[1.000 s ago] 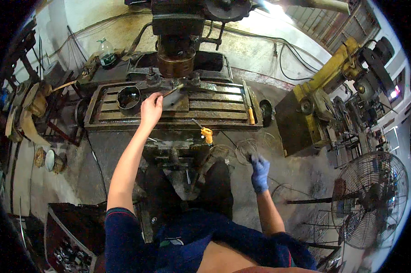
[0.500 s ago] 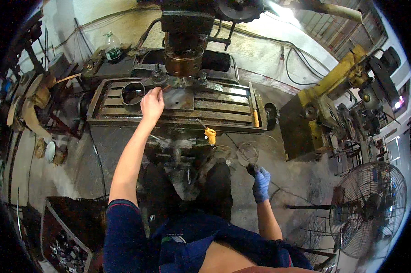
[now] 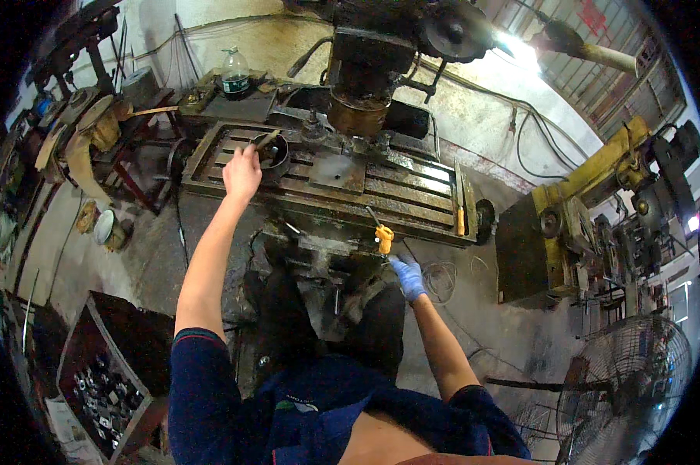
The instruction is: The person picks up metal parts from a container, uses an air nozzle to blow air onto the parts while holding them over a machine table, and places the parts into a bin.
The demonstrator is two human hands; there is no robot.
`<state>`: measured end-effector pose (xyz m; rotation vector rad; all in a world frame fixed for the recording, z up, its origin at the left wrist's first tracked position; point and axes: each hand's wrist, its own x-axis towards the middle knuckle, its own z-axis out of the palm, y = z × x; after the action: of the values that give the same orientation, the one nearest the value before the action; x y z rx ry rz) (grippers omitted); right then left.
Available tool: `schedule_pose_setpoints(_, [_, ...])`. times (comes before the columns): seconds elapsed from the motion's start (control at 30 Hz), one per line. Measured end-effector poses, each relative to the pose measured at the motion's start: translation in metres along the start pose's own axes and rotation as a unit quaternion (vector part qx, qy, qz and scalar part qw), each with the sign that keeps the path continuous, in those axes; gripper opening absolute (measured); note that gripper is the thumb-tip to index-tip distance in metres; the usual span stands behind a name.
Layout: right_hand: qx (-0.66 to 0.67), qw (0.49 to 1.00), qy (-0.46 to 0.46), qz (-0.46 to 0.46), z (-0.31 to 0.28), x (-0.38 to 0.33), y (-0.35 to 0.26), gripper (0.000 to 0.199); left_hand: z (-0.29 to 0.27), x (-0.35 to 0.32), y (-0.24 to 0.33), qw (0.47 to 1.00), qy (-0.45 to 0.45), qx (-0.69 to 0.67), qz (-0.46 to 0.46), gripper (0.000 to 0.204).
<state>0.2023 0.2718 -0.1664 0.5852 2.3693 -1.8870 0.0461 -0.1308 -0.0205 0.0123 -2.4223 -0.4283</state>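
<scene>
My bare left hand (image 3: 243, 172) is closed on a brush-like wooden stick (image 3: 268, 139), which slants over the rim of a round dark pot (image 3: 282, 169). The pot stands on the left part of the slotted machine table (image 3: 412, 199); liquid or dark contents inside are hard to make out. My right hand (image 3: 407, 277), in a blue glove, is just below a yellow blow gun (image 3: 383, 240) at the table's front edge. Whether its fingers touch the gun or hold anything is unclear. A flat metal plate (image 3: 337, 173) lies mid-table under the machine's spindle head (image 3: 358, 115).
A yellow-handled tool (image 3: 461, 222) lies at the table's right end. Behind the table stands a plastic bottle (image 3: 234, 74). A yellow-and-dark machine (image 3: 532, 248) is at right, above a caged fan (image 3: 625, 387). Lower left, a bin (image 3: 94, 310) holds small metal parts.
My left hand has drawn back from the plate by the spindle to the pot with the stick. My right hand has moved up and left, closer to the yellow blow gun. The view has shifted.
</scene>
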Motion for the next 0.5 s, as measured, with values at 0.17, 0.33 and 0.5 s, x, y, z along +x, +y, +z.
schedule_pose_setpoints(0.17, [0.141, 0.988, -0.052, -0.047, 0.027, 0.025, 0.015, 0.028, -0.008, -0.014, 0.007, 0.995, -0.096, 0.024, 0.018, 0.025])
schedule_pose_setpoints(0.33, [0.097, 0.993, -0.028, -0.066, 0.037, 0.046, 0.026, 0.031, -0.024, -0.014, 0.006, 0.994, -0.108, 0.012, -0.018, 0.032])
schedule_pose_setpoints(0.5, [0.034, 0.994, 0.021, -0.103, 0.051, 0.016, -0.008, 0.038, -0.043, -0.045, -0.028, 0.992, -0.054, -0.073, -0.089, 0.035])
